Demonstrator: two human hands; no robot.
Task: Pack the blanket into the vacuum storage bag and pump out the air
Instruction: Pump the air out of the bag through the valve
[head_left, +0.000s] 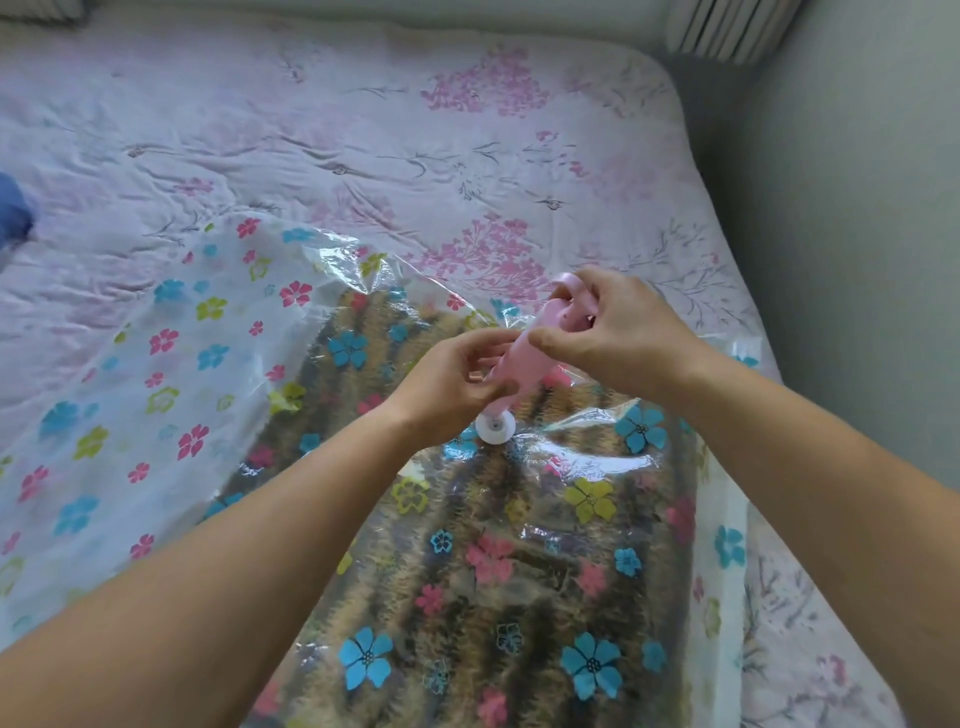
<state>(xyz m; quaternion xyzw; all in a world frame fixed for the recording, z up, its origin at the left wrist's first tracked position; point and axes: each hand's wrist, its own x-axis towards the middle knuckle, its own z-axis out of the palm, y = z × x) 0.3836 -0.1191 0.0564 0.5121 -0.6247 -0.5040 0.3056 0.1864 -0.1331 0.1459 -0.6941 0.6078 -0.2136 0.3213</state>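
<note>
Ok, blanket (519, 597) sits inside the flower-print bag (156, 364) on the bed (363, 130). Pink pump (511, 370) stands tilted on the white valve (495, 429). Left hand (457, 382) fingers pinch its lower body; right hand (621, 327) fingers grip the handle.

Soft daylight, plastic glare, wide-angle bowing.

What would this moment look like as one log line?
step: pump-out | blanket: inside bag | pump: tilted, tip on valve | left hand: holds pump body | right hand: grips pump handle
</note>
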